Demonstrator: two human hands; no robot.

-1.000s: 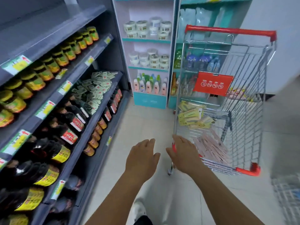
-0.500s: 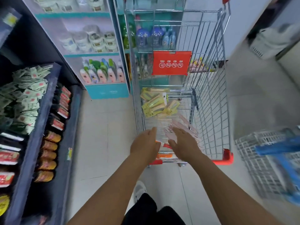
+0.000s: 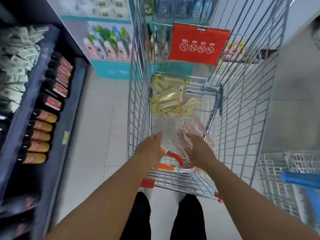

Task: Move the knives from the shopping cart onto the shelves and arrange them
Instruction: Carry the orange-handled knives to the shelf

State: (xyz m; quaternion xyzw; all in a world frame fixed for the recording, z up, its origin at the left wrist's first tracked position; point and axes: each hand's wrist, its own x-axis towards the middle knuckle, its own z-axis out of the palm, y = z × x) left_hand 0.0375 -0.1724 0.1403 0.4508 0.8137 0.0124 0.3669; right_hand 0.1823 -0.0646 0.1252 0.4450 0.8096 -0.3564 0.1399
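**Both hands open above the knives in the cart**

The left hand [image 3: 150, 149] and right hand [image 3: 199, 151] reach into the silver wire shopping cart [image 3: 242, 104], fingers spread, each grip empty. Under the right hand lie pink packaged knives [image 3: 194, 132], long axes running away and slightly right. Orange-handled knives [image 3: 173, 160] lie partly hidden between the hands. Yellow-carded knives [image 3: 170, 97] are piled farther off, blurred. Dark shelves [image 3: 43, 94] stand left.

One view only, worn on my head. It looks steeply down and forward into the cart [image 3: 245, 94], close above its near end. Shelves [image 3: 43, 94] run left of the cart, a basket [image 3: 277, 172] right. My legs show at bottom edge.
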